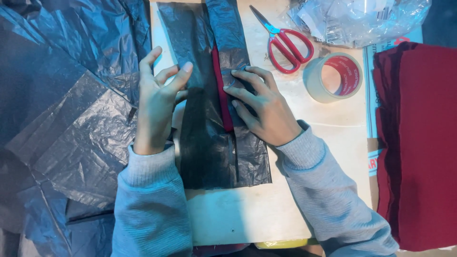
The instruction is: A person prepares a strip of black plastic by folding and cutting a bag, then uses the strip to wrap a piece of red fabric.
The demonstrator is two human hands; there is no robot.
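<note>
Here the right hand (pixel 259 109) lies flat, fingers spread and closed on nothing, pressing a flap of the long black plastic-wrapped parcel (pixel 209 138) that rests on the pale wooden board (pixel 328 143). Just beside its fingertips a narrow strip of dark red fabric (pixel 220 90) shows between the two black flaps. The left hand (pixel 157 102) is open too, fingers loosely curled, its fingertips touching the parcel's other edge and clasping nothing. Beyond the right hand's fingers lie red-handled scissors (pixel 285 45), and to its outer side a roll of beige tape (pixel 332 78); farther that way sits a stack of dark red cloth (pixel 419 143). Outside the left hand spread crumpled black plastic sheets (pixel 66 109).
</note>
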